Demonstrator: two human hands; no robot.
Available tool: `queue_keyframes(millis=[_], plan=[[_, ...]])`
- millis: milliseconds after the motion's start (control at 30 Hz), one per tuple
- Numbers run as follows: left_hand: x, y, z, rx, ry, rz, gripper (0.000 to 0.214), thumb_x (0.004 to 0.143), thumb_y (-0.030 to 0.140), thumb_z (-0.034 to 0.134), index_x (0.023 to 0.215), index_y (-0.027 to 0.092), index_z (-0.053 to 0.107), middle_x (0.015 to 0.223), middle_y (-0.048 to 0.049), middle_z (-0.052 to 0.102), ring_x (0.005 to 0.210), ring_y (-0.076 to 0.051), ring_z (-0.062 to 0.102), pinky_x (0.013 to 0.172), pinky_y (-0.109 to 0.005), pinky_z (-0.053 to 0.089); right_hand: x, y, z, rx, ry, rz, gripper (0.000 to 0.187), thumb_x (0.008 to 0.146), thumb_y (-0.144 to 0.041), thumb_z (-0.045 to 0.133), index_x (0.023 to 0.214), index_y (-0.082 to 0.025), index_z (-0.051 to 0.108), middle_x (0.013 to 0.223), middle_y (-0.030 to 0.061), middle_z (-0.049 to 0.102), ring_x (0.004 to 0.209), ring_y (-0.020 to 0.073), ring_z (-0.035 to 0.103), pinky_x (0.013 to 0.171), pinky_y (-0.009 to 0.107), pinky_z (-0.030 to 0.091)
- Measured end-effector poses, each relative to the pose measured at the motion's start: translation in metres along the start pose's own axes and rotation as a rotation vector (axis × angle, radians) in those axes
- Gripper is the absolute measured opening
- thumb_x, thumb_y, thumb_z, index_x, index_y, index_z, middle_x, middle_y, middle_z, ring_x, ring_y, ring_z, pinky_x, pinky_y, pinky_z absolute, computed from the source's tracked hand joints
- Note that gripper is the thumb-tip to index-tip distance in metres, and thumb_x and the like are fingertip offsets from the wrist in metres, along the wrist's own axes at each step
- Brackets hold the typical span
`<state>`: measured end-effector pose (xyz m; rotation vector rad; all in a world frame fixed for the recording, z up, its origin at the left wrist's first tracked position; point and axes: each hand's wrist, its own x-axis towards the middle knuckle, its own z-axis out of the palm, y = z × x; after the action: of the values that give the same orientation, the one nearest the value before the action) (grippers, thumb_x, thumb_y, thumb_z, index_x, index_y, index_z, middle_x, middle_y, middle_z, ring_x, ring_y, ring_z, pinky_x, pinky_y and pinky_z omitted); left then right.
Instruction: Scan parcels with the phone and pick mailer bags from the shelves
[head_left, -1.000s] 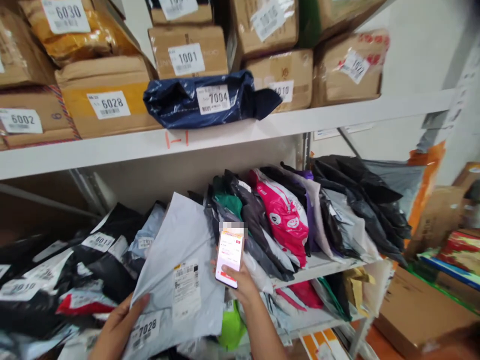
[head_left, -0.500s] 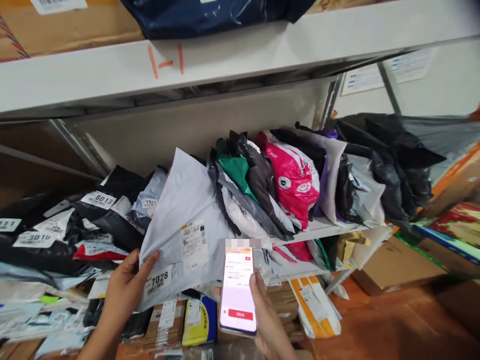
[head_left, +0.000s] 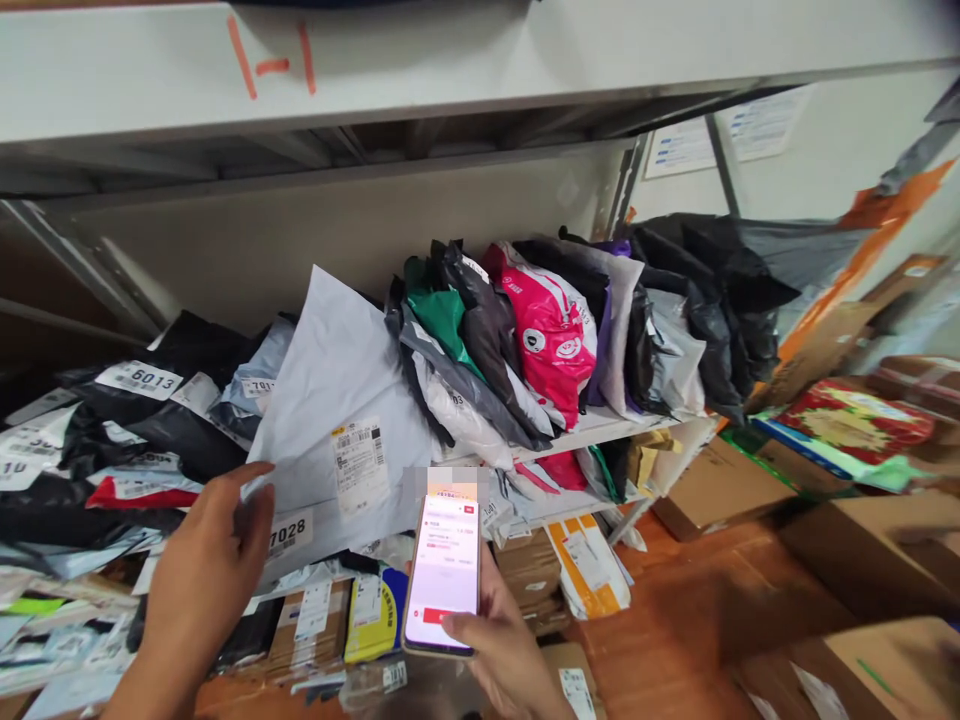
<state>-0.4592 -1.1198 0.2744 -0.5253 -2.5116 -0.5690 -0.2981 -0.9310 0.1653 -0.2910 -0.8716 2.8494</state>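
Just right of the left grip, the big pale parcel leans upright among other bags on the shelf. Half a second ago the left fingers were pinching its edge; now they look loosened and parted, though with the edge running behind the hand I cannot tell whether they still touch it. The parcel has kept its lean, so it seems to need little propping. Meanwhile, the right grip is wrapped firmly around a lit phone, and its thumb has moved from the side onto the red button low on the screen, so the work in hand now appears to sit with the phone.

Left of the left grip, dark bags lie heaped close by, one with a label reading 6013. Above the right grip, a green bag and a pink bag stand packed beside the parcel, leaving little slack on that side. Between and below the grips lies a yellow-and-blue packet. The left hand itself (a small nuisance) crowds the parcel's lower number label.
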Motion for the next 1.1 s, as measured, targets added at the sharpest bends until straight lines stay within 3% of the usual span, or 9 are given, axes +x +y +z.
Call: queue_keyframes(millis=[167, 333, 433, 633, 933, 1100], plan=[[0.004, 0.008, 0.003, -0.023, 0.046, 0.017, 0.045, 0.082, 0.054, 0.041, 0.112, 0.022, 0.054, 0.107, -0.0084, 0.061, 0.094, -0.029, 0.060, 0.078, -0.038, 0.049, -0.001, 0.001, 0.003, -0.017, 0.027, -0.030, 0.089, 0.055, -0.006, 0.069, 0.134, -0.021, 0.032, 0.107, 0.0103, 0.071, 0.095, 0.0269, 0.067, 0.085, 0.042, 0.049], [0.001, 0.010, 0.007, 0.037, 0.076, 0.104, 0.042, 0.087, 0.050, 0.037, 0.113, 0.023, 0.055, 0.109, -0.0090, 0.060, 0.089, -0.026, 0.061, 0.064, -0.034, 0.047, 0.000, 0.005, 0.000, -0.025, -0.019, -0.050, 0.095, 0.056, -0.009, 0.073, 0.138, -0.023, 0.026, 0.112, 0.0106, 0.069, 0.102, 0.0283, 0.065, 0.091, 0.044, 0.047], [-0.001, 0.016, 0.009, 0.099, 0.060, 0.073, 0.039, 0.091, 0.049, 0.035, 0.114, 0.025, 0.055, 0.109, -0.0060, 0.059, 0.073, -0.020, 0.061, 0.056, -0.031, 0.043, 0.001, 0.010, -0.003, -0.013, -0.049, -0.076, 0.094, 0.055, -0.016, 0.079, 0.135, -0.022, 0.031, 0.114, 0.0114, 0.068, 0.105, 0.0295, 0.063, 0.093, 0.043, 0.045], [-0.001, 0.020, 0.011, 0.104, 0.082, 0.032, 0.040, 0.088, 0.056, 0.043, 0.116, 0.028, 0.053, 0.110, -0.0024, 0.059, 0.075, -0.019, 0.061, 0.055, -0.028, 0.039, 0.002, 0.013, -0.006, -0.079, -0.043, -0.077, 0.090, 0.055, -0.016, 0.078, 0.135, -0.020, 0.036, 0.112, 0.0114, 0.069, 0.089, 0.0265, 0.067, 0.078, 0.036, 0.048], [0.002, 0.016, 0.011, 0.088, 0.045, -0.024, 0.042, 0.085, 0.058, 0.045, 0.115, 0.029, 0.053, 0.113, -0.0022, 0.059, 0.061, -0.015, 0.056, 0.058, -0.030, 0.041, 0.001, 0.011, -0.005, -0.089, -0.056, -0.057, 0.087, 0.055, -0.016, 0.077, 0.134, -0.021, 0.041, 0.107, 0.0098, 0.071, 0.090, 0.0274, 0.067, 0.077, 0.035, 0.048], [0.004, 0.017, 0.013, 0.080, 0.039, -0.049, 0.042, 0.084, 0.057, 0.048, 0.114, 0.028, 0.052, 0.115, -0.0037, 0.058, 0.081, -0.021, 0.061, 0.059, -0.030, 0.041, 0.000, 0.010, -0.005, -0.084, -0.078, -0.001, 0.099, 0.056, -0.018, 0.078, 0.141, -0.020, 0.027, 0.113, 0.0116, 0.069, 0.093, 0.0260, 0.066, 0.079, 0.035, 0.047]])
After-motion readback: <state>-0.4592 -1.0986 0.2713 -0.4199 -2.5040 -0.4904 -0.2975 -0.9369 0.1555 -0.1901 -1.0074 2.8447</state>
